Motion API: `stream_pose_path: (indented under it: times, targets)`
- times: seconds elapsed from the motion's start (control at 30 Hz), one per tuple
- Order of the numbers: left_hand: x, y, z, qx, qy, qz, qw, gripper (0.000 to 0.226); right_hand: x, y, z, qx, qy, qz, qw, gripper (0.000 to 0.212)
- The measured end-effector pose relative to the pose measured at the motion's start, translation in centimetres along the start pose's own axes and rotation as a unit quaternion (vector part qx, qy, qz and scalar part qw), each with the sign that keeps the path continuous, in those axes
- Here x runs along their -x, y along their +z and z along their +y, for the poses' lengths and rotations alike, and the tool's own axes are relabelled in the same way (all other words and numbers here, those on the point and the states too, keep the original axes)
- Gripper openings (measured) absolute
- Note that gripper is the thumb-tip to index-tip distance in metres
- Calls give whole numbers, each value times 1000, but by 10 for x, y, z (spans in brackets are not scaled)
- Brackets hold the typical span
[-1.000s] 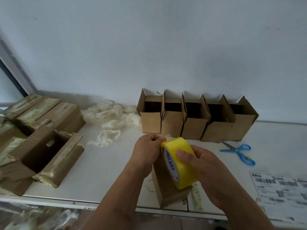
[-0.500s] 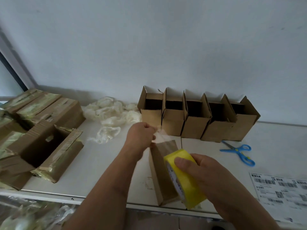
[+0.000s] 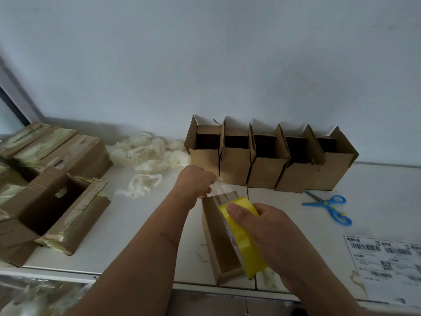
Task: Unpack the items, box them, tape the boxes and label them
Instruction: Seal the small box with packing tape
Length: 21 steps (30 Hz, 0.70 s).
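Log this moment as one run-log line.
step: taping box | left hand: pinches tape end | right hand: grips tape roll | five open boxes: waiting

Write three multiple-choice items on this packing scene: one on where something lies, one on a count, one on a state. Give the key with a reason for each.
1. Where do the blue scissors lie?
A. Inside an open box
B. On the table right of the box being taped
C. On the label sheet

2. How many open boxes stand in the row by the wall?
A. Three
B. Five
C. Seven

3. What is the left hand doing?
A. Pinching the pulled-out end of the tape
B. Lying flat on the table
C. Holding the scissors

Key: 1 B, they rest on the bare table beyond the right hand, which grips the yellow tape roll; 2 B, five open tops show side by side; 3 A, a clear strip runs from the roll over the closed box to its fingers.
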<state>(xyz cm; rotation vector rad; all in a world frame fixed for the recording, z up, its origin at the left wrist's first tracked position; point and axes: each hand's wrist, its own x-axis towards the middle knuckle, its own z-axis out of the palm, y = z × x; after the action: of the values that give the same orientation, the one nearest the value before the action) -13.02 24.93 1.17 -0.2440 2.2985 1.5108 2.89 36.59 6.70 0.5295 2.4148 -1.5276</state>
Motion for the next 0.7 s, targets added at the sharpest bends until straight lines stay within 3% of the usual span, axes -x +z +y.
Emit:
stream_pose_path:
  times: [0.27, 0.4, 0.53, 0.7]
  targets:
    - [-5, 6, -6, -8, -13, -4, 1000, 4, -2, 1, 2, -23, 0, 4, 1000, 34]
    - [-6, 7, -10, -32, -42, -18, 998, 6, -1, 0, 2, -35, 2, 8, 999, 37]
    - [-6, 9, -14, -48, -56, -21, 997, 24, -3, -1, 4, -31, -2, 11, 999, 37]
    - [-1, 9, -17, -12, -110, -64, 992, 4, -4, -1, 3, -20, -3, 12, 1000, 28]
